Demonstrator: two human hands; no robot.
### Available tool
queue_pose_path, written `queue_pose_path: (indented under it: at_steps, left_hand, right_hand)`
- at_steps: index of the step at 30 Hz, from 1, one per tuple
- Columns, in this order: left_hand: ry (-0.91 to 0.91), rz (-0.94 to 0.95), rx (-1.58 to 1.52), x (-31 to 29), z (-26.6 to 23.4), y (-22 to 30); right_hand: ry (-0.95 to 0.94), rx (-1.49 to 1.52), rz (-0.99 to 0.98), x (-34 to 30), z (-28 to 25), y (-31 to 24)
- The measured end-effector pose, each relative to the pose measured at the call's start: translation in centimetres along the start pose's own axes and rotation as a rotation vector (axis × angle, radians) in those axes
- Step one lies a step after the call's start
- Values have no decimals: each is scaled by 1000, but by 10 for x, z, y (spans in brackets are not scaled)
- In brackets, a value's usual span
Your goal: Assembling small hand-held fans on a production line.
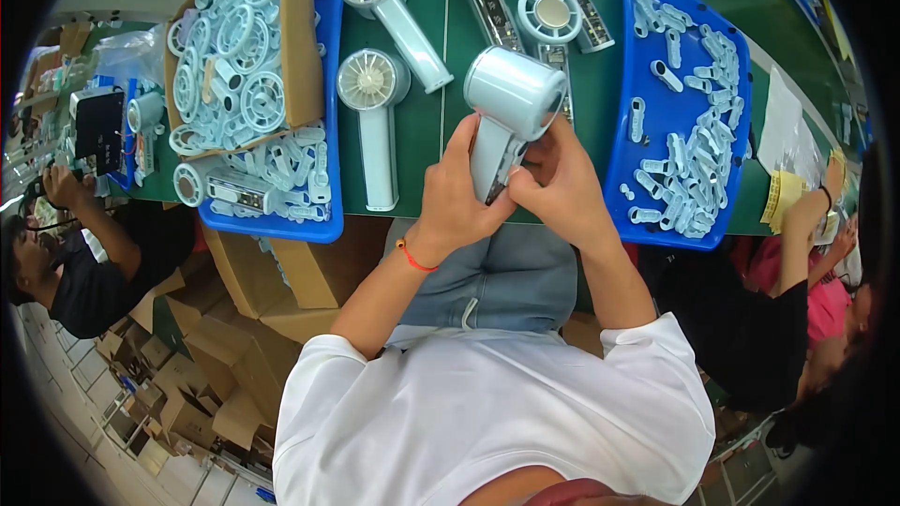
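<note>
A pale blue handheld fan [514, 94] is held up over the near edge of the green table, its round head uppermost. My left hand [456, 189] wraps round the handle from the left. On the handle's other side, my right hand [561, 186] grips it with thumb and fingers close to its open side, where inner parts show. Just beyond it lie fans with open handles and dark circuit parts, such as the fan [553, 19]. Left of my hands rest two fans with closed handles, the nearer fan [375, 131] and the farther fan [398, 23].
At left, a cardboard box [302, 37] of pale blue rings stands on a blue tray [323, 228] of small parts. Another blue tray [623, 84] with small pale blue pieces is at right. People work on both sides; cardboard boxes [234, 365] stand on the floor at left.
</note>
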State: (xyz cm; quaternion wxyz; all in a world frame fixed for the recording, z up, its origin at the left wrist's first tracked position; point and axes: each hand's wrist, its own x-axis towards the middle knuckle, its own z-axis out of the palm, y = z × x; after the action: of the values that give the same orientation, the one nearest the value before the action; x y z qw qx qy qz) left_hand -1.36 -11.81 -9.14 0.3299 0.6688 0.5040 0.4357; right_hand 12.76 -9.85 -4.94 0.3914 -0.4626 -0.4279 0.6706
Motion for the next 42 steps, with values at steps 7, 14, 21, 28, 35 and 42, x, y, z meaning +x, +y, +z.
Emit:
queue_pose_path:
  at_steps: [7, 14, 21, 28, 35, 42]
  left_hand:
    - [59, -45, -16, -1, 5, -1]
    - [44, -179, -230, -11, 6, 8]
    - [23, -231, -761, -14, -12, 26]
    - [3, -127, -622, -18, -23, 50]
    - [36, -157, -538, -24, -23, 32]
    - [-137, -260, -801, -28, -41, 54]
  right_hand:
    - [7, -277, -13, 1, 2, -13]
    - [172, -510, -240, -11, 18, -15]
    - [128, -690, -479, -35, 34, -36]
    - [406, -820, -644, -44, 63, -34]
    - [295, -697, -489, -45, 57, -50]
    - [160, -566, -554, -64, 63, -49]
